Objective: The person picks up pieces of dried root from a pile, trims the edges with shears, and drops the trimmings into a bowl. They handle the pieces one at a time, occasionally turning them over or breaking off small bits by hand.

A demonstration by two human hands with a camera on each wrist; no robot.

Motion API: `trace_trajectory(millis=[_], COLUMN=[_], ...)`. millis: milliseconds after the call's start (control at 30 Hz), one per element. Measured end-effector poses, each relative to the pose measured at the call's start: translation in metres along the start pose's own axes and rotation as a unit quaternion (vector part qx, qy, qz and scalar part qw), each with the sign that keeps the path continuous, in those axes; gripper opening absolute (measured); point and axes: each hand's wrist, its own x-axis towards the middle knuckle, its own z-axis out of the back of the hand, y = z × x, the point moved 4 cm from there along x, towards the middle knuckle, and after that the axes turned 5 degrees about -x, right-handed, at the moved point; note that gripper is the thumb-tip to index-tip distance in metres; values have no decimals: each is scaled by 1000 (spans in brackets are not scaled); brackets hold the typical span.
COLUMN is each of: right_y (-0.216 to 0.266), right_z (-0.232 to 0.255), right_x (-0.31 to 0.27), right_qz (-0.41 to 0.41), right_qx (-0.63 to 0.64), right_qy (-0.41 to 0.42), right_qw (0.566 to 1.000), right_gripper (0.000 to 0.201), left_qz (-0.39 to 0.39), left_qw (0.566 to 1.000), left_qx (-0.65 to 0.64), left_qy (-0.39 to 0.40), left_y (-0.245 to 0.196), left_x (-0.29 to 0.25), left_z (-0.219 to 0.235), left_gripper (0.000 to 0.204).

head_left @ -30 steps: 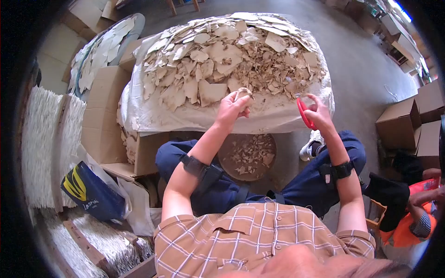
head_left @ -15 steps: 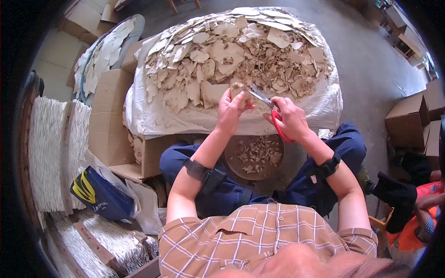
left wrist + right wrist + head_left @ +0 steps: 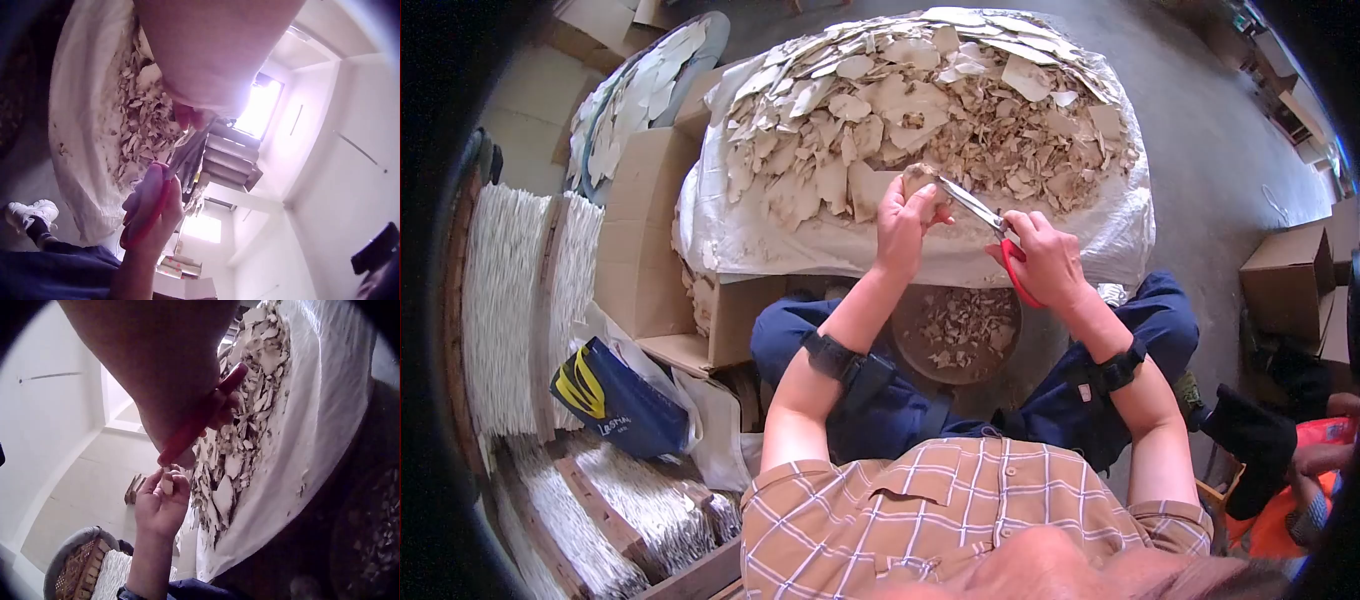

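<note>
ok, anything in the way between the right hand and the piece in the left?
Only the scissors that the right hand holds: their blades span the gap to the piece in the left hand. Nothing else visible between. Can't tell if the tips touch it.

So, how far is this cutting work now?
Done, it seems: some cutting, since scraps lie in the round pan. In hand: the left hand holds a pale piece at the scissors in the right hand. Remaining, probably: pieces heaped on the white cloth, though I cannot tell which are finished.
</note>
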Motion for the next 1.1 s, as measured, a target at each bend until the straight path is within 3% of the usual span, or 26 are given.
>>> trace_trajectory(millis=[300, 500, 600, 667, 700, 767, 800, 867, 900, 967, 1100], right_y=[-9, -8, -8, -6, -4, -3, -2, -4, -3, -3, -8], right_z=[-7, -14, -23, -29, -23, -25, -29, -29, -31, -23, -17], right_x=[-11, -16, -20, -23, -20, -25, -26, -21, -22, -19, -17], right_qz=[40, 41, 20, -105, -105, -255, -255, -118, -118, -68, -16], right_qx=[-37, 37, 92, 355, 355, 471, 471, 304, 304, 145, 104], right_qy=[16, 33, 88, 196, 196, 353, 353, 204, 204, 102, 49], right_qw=[998, 998, 992, 908, 908, 767, 767, 923, 923, 982, 993], right_gripper=[30, 25, 28, 28, 28, 28, 28, 30, 30, 30, 23], left_qz=[-19, 11, 37, 78, 78, 86, 86, 76, 77, 79, 66], left_qw=[996, 995, 996, 997, 997, 995, 995, 996, 996, 996, 996], left_qx=[83, 91, 81, -15, -15, -51, -50, -47, -47, -44, -64], left_qy=[28, 24, 25, 20, 20, 25, 26, 25, 25, 15, -20], left_y=[0, 1, 2, 3, 2, 2, 2, 4, 6, 8, 3], left_x=[-7, -5, -4, -5, -5, -5, -4, -3, -3, -3, 1], left_z=[-1, 3, 3, -1, -2, -2, -2, -3, -3, -3, 1], left_gripper=[12, 11, 11, 11, 11, 11, 11, 10, 10, 10, 10])
